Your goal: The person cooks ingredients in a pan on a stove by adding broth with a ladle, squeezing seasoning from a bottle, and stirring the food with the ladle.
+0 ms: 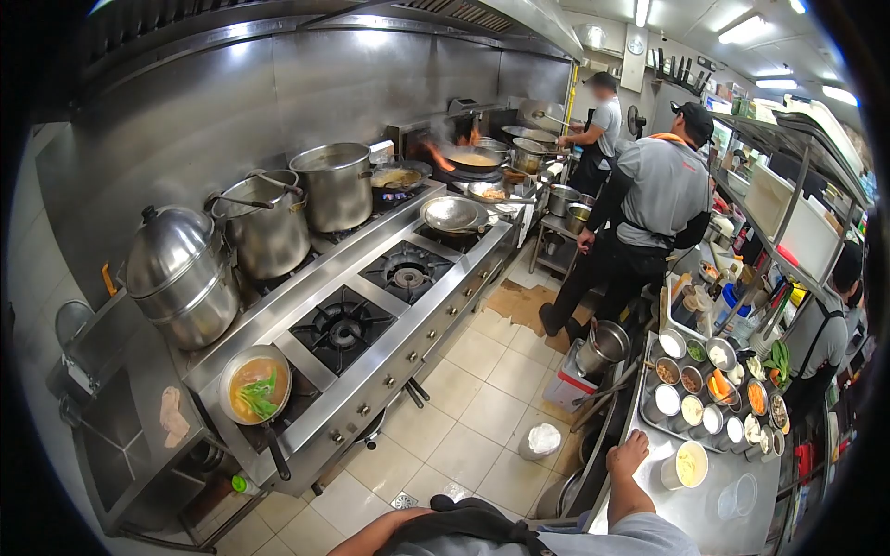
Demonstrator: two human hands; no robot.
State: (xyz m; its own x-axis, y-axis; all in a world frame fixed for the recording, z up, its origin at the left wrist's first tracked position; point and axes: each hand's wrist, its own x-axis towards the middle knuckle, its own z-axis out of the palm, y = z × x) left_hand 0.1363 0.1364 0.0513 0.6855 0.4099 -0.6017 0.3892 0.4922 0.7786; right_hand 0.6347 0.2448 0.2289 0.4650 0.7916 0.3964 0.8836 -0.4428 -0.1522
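Note:
My right hand (629, 452) rests at the left edge of the steel counter (640, 510) with nothing in it, its fingers apart. Just right of it is a white tub (684, 465) with pale yellow food inside, and a clear plastic container (737, 497) stands farther right. Only part of my left forearm (394, 533) shows at the bottom; my left hand is out of view. Across the aisle, a frying pan (229, 405) with brown broth and green leaves sits on the near end of the stove, its black handle pointing toward me.
Large steel pots (334, 190) line the back of the stove (371, 347). Flames rise beside a wok (473, 159) farther along. Two people (663, 190) stand in the aisle, another at right. A tray of ingredient tins (667, 371) and a white-topped tub (540, 440) are near.

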